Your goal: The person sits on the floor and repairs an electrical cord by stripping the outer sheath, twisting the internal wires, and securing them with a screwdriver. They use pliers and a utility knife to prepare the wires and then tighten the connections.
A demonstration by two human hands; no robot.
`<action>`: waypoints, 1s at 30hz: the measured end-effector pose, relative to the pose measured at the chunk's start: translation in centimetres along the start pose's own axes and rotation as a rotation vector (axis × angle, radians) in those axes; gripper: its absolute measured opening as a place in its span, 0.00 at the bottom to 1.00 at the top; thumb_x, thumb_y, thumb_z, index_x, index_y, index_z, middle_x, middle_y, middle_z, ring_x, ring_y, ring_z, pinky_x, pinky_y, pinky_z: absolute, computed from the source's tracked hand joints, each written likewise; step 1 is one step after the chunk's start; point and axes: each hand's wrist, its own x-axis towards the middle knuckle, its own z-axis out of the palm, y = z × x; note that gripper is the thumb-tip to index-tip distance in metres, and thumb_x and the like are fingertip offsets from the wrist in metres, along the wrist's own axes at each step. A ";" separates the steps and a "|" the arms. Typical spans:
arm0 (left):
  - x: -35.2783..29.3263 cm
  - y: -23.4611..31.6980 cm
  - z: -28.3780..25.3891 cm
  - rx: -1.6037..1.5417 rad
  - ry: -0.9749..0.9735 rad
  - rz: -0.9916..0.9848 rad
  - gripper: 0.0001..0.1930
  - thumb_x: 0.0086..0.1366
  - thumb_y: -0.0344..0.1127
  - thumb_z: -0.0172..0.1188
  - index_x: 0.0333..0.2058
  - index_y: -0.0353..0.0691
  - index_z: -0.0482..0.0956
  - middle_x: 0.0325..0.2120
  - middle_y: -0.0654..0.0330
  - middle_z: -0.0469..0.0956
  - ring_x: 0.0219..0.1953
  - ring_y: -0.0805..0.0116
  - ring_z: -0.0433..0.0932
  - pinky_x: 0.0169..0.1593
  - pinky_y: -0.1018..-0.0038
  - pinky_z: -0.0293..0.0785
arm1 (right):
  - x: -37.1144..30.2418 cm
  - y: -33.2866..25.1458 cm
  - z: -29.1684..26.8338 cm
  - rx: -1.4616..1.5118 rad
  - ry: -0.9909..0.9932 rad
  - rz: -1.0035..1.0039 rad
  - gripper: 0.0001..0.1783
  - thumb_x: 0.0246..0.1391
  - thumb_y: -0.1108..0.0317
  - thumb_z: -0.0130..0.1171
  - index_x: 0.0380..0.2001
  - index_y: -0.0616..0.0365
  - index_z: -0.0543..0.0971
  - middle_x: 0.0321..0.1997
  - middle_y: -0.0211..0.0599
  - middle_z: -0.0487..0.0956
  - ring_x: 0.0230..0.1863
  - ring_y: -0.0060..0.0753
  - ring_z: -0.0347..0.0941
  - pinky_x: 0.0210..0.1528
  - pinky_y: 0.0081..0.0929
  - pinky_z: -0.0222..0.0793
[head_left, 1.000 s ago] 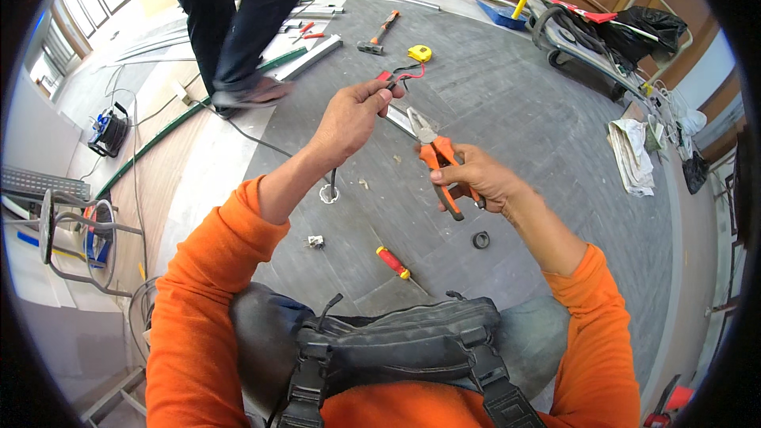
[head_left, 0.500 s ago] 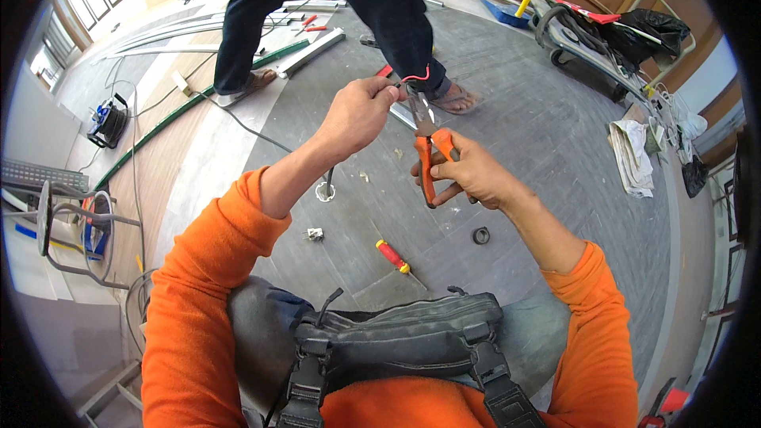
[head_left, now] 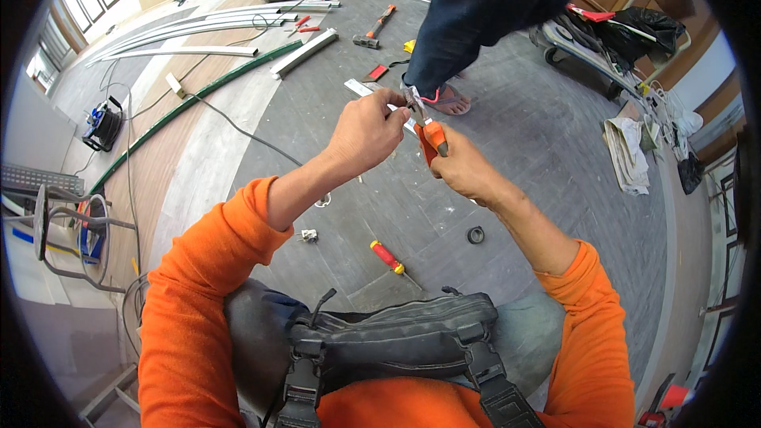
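My left hand (head_left: 366, 130) pinches the end of a cable, most of which is hidden behind the fingers and wrist. A pinkish-red wire (head_left: 431, 97) sticks out beside the fingertips. My right hand (head_left: 466, 166) is wrapped round the orange handles of a pair of pliers (head_left: 432, 135). The handles are squeezed together, and the metal jaws meet the cable end right by my left fingertips. Whether the jaws bite on a wire is too small to tell. On the floor below lie a red and yellow screwdriver (head_left: 387, 257), a small white fitting (head_left: 309, 235) and a roll of black tape (head_left: 475, 235).
Another person's leg (head_left: 483, 20) stands just beyond my hands. A hammer (head_left: 375, 28), metal channels (head_left: 178, 51) and a green tube (head_left: 198, 111) lie farther off. A loaded trolley (head_left: 590, 63) stands at the far right, a cable reel (head_left: 103, 124) at the left.
My right hand has closed the spread plier handles and brought the jaws to the cable end. The other person has stepped to the right, uncovering the hammer.
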 end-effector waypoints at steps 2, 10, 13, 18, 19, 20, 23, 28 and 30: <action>0.0 0.1 0.2 -0.012 -0.033 -0.019 0.17 0.73 0.37 0.56 0.54 0.32 0.81 0.20 0.62 0.77 0.24 0.76 0.73 0.33 0.71 0.71 | -0.1 -0.2 0.0 -0.054 0.046 -0.034 0.22 0.50 0.77 0.52 0.51 0.63 0.75 0.35 0.35 0.76 0.36 0.26 0.70 0.40 0.29 0.69; 0.0 0.0 0.5 -0.080 -0.094 -0.050 0.17 0.75 0.38 0.54 0.54 0.34 0.83 0.21 0.65 0.72 0.25 0.78 0.68 0.32 0.72 0.69 | 0.7 0.7 -0.5 -0.027 0.039 0.035 0.25 0.54 0.74 0.51 0.57 0.62 0.73 0.44 0.54 0.81 0.47 0.50 0.79 0.53 0.41 0.71; 0.4 -0.4 0.5 -0.087 -0.063 0.002 0.17 0.75 0.38 0.54 0.53 0.35 0.83 0.22 0.64 0.72 0.26 0.77 0.68 0.32 0.72 0.69 | 0.7 1.1 -0.4 -0.092 0.078 -0.012 0.29 0.53 0.77 0.50 0.61 0.60 0.73 0.38 0.42 0.78 0.39 0.35 0.73 0.45 0.34 0.70; 0.2 -0.1 -0.1 -0.029 -0.079 -0.029 0.17 0.74 0.40 0.54 0.50 0.34 0.83 0.28 0.45 0.83 0.32 0.52 0.83 0.41 0.60 0.76 | 0.5 -0.1 -0.6 -0.196 0.048 -0.007 0.34 0.54 0.76 0.50 0.67 0.59 0.69 0.41 0.47 0.79 0.42 0.40 0.74 0.47 0.36 0.71; 0.1 0.0 -0.2 -0.018 -0.086 -0.033 0.17 0.74 0.40 0.54 0.50 0.34 0.83 0.28 0.45 0.83 0.32 0.52 0.83 0.41 0.60 0.76 | 0.6 -0.2 -0.6 -0.224 0.044 -0.006 0.35 0.55 0.76 0.50 0.69 0.59 0.66 0.46 0.56 0.79 0.48 0.52 0.76 0.53 0.41 0.71; 0.1 0.1 -0.3 0.000 -0.094 -0.030 0.17 0.74 0.40 0.54 0.50 0.34 0.83 0.28 0.46 0.82 0.32 0.53 0.83 0.41 0.61 0.76 | 0.6 -0.1 -0.7 -0.252 0.039 -0.006 0.36 0.55 0.75 0.50 0.70 0.60 0.64 0.50 0.64 0.80 0.55 0.64 0.78 0.58 0.46 0.71; 0.0 0.1 -0.1 0.012 -0.114 -0.018 0.17 0.74 0.40 0.54 0.51 0.34 0.83 0.26 0.52 0.79 0.29 0.61 0.78 0.38 0.64 0.73 | 0.8 1.1 -0.5 -0.301 0.101 -0.081 0.36 0.55 0.75 0.50 0.70 0.60 0.64 0.52 0.66 0.79 0.56 0.67 0.77 0.59 0.47 0.71; 0.1 -0.5 0.2 -0.070 -0.115 0.006 0.17 0.76 0.39 0.55 0.53 0.34 0.83 0.22 0.66 0.70 0.25 0.76 0.67 0.31 0.71 0.68 | 1.5 1.7 -0.8 -0.204 0.039 -0.076 0.35 0.58 0.74 0.55 0.70 0.59 0.66 0.48 0.49 0.80 0.49 0.42 0.77 0.54 0.37 0.72; 0.1 -0.7 0.1 -0.067 -0.123 -0.015 0.18 0.75 0.40 0.54 0.52 0.35 0.83 0.29 0.54 0.79 0.32 0.64 0.78 0.40 0.66 0.73 | 1.4 1.3 -0.7 -0.199 0.054 -0.066 0.32 0.58 0.74 0.55 0.68 0.59 0.68 0.47 0.46 0.81 0.49 0.41 0.77 0.53 0.37 0.72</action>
